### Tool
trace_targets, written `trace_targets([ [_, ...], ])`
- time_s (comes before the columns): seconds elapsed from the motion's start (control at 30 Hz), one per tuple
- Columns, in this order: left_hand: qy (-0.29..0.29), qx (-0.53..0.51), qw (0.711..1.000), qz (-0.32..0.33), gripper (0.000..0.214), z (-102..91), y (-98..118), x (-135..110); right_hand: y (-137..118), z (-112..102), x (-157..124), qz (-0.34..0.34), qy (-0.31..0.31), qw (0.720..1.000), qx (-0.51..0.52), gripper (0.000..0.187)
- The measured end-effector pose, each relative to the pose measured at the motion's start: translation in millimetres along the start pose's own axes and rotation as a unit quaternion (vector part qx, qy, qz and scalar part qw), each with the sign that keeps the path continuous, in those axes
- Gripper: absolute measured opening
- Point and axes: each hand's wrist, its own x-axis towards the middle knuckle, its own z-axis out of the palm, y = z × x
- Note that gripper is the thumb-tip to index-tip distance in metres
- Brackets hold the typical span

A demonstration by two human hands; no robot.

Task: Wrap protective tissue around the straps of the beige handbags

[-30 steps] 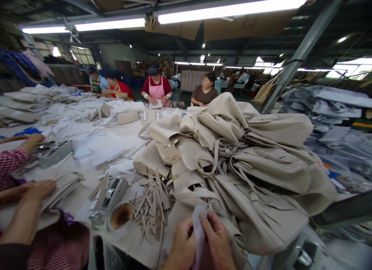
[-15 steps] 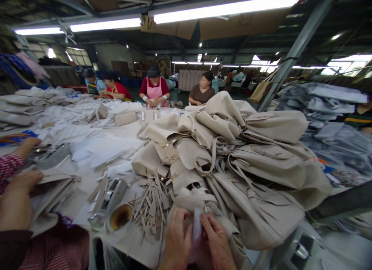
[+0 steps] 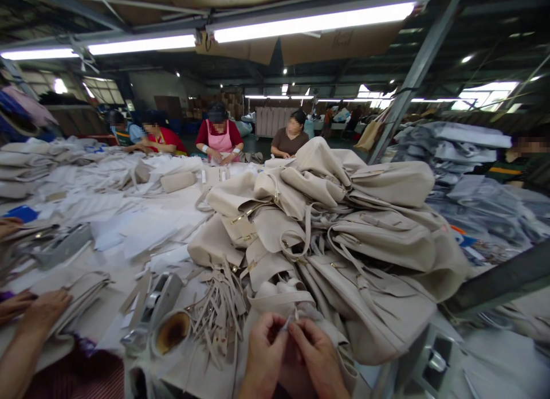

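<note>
In the lower middle, my left hand point(image 3: 266, 350) and my right hand point(image 3: 317, 350) meet with curled fingers. Between their thumbs and fingertips they pinch a thin translucent plastic strip point(image 3: 286, 323), mostly covered by the fingers. A beige bag point(image 3: 279, 298) lies right behind and beneath them, its strap looping just above my fingertips. It belongs to a large heap of beige bags point(image 3: 382, 247) with gold-coloured hardware. Left of my hands lies a tangle of narrow beige straps point(image 3: 218, 313).
Left of the straps stand a round holder with a brown-stained inside point(image 3: 173, 332) and a grey metal device point(image 3: 161, 301). A co-worker's hand point(image 3: 47, 313) rests on beige material at far left. White sheets point(image 3: 146, 233) cover the table beyond. A similar device point(image 3: 432, 359) stands right.
My hands have drawn together, and less of the plastic strip shows between them. The co-worker's hands at left have shifted on the beige material. The view has swung slightly right.
</note>
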Motion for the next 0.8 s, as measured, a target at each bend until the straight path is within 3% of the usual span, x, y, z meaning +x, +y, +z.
trace_targets([
  [0.1, -0.019, -0.155, 0.984, -0.087, 0.031, 1.8, 5.6, 0.4, 2.5, -2.6, 3.4, 0.017, 0.027, 0.999, -0.004, 0.051],
  [0.17, -0.056, -0.227, 0.963, -0.132, 0.035, 1.8, 12.6, -0.4, 2.8, -6.2, 4.2, 0.023, -0.008, 0.999, 0.023, 0.053],
  [0.3, -0.057, -0.247, 0.949, -0.188, 0.035, -0.8, 20.4, 0.8, -0.1, -16.1, 1.2, 0.036, -0.092, 0.986, 0.135, 0.052],
  [0.43, -0.037, -0.252, 0.940, -0.225, 0.040, -0.7, 15.4, 4.8, -0.9, -18.4, -0.8, 0.035, -0.109, 0.976, 0.187, 0.039],
  [0.53, -0.038, -0.256, 0.945, -0.202, 0.046, 3.8, 8.8, 6.1, -0.2, -12.7, 1.4, 0.028, -0.110, 0.981, 0.158, 0.033],
  [0.7, -0.028, -0.176, 0.981, -0.079, 0.051, 8.4, -0.3, 5.9, -4.0, -1.0, 5.8, 0.012, -0.003, 0.987, 0.160, 0.043],
  [0.8, -0.064, -0.165, 0.976, -0.125, 0.053, 4.6, -5.6, 7.4, -6.2, 7.7, 8.9, 0.018, 0.025, 0.986, 0.166, 0.047],
])
